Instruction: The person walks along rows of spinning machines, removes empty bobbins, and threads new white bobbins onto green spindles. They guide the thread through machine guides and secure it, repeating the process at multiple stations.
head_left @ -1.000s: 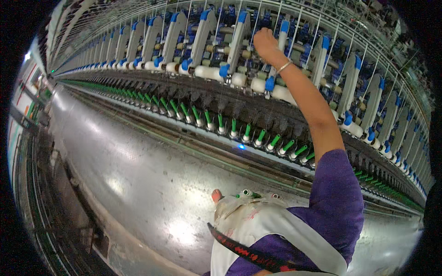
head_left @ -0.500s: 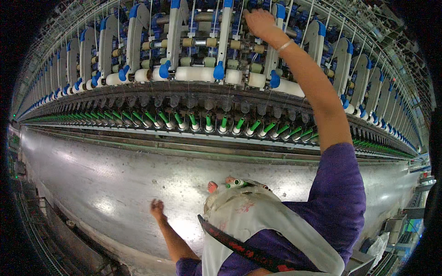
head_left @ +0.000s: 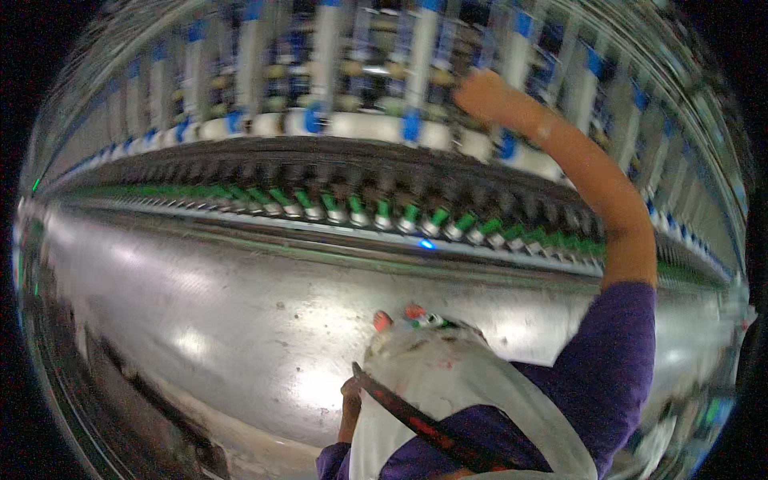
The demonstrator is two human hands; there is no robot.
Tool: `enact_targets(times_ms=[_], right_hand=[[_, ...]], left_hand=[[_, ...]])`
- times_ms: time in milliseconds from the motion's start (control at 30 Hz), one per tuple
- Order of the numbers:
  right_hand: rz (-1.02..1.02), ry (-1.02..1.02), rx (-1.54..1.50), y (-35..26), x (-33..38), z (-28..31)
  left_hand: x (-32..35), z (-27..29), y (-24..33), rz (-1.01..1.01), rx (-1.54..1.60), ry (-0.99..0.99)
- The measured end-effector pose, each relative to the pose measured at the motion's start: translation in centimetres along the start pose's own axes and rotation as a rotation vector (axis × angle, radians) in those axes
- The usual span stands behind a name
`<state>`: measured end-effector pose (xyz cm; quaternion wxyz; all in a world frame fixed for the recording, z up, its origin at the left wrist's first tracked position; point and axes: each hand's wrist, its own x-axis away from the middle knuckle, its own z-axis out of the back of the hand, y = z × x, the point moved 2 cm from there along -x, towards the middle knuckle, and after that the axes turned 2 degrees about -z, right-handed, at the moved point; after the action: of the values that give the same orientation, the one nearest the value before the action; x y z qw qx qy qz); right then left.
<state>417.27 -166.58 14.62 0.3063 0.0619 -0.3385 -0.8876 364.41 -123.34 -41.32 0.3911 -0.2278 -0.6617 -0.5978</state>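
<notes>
My right hand is raised in front of the roller section of a long spinning frame. Motion smears its fingers, so whether it grips or touches anything does not show. Close by are the white rollers and upright grey arms with blue ends. Low down, my left hand hangs beside my white apron, next to the tip of a dark strap with red marks. Its fingers are hardly visible. Green and white tubes poke out at the apron's front.
Below the rollers runs a row of green bobbins on spindles, with a metal rail in front. A small blue light shines on the rail. The smooth grey floor stretches along the machine. Behind me, dark machinery lines the lower left.
My right hand has come down from the upper rollers toward the white rollers. My left hand has drawn in against the apron. The whole view has shifted and blurred.
</notes>
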Motion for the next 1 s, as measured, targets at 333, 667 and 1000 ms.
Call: enact_targets(times_ms=[333, 667, 1000], right_hand=[[-0.154, -0.288, -0.064, -0.8, -0.2, -0.8], [-0.252, -0.402, -0.002, -0.4, 0.3, -0.7], [-0.169, 0.290, -0.808, -24.7, -13.9, 12.5]], left_hand=[[-6.1, -2.6, 13.9, -0.346, 0.361, 0.299], [2.5, 5.0, -3.3, 0.146, -0.087, 0.387], [4.3, 28.8, -6.2, 0.463, -0.468, 0.573]])
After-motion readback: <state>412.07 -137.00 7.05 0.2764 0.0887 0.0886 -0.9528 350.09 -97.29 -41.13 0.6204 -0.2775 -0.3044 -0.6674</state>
